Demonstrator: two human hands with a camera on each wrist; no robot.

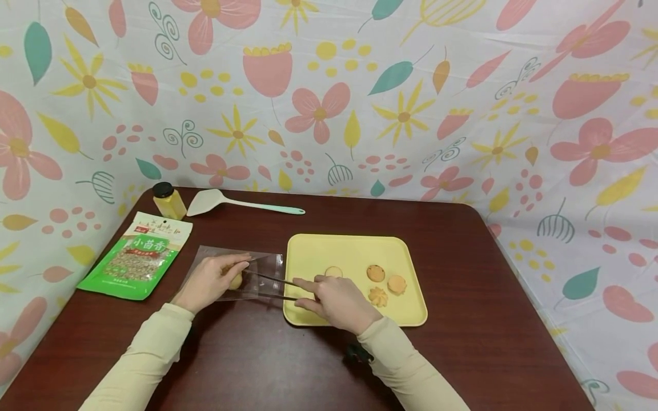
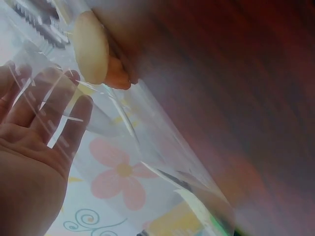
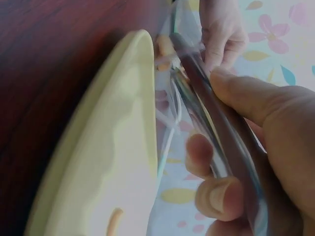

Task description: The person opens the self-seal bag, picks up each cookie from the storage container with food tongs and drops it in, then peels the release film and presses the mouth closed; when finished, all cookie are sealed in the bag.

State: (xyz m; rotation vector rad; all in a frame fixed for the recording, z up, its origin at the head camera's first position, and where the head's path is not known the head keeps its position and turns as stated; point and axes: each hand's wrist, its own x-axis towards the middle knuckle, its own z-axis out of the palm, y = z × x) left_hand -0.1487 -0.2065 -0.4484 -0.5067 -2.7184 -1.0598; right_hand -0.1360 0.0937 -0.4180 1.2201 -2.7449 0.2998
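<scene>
A clear zip-top plastic bag [image 1: 267, 265] lies on the table with its mouth toward the yellow tray [image 1: 354, 242]. My left hand [image 1: 213, 281] holds the bag's upper film with thumb and fingers. Inside the bag, a pale round cookie [image 2: 92, 46] rests against an orange-brown cookie [image 2: 118, 73]. My right hand [image 1: 336, 299] grips metal tongs [image 3: 216, 113] over the tray's left side, and their arms reach left into the bag's mouth. Whether the tips touch a cookie is unclear. Several cookies, among them a flower-shaped cookie [image 1: 377, 297], lie on the tray.
A green seasoning packet [image 1: 136, 257] lies left of the bag. Behind it stands a yellow bottle with a black cap [image 1: 169, 201], beside a white spatula with a mint handle [image 1: 247, 204]. A patterned cloth [image 1: 319, 114] hangs behind the dark table [image 1: 462, 308].
</scene>
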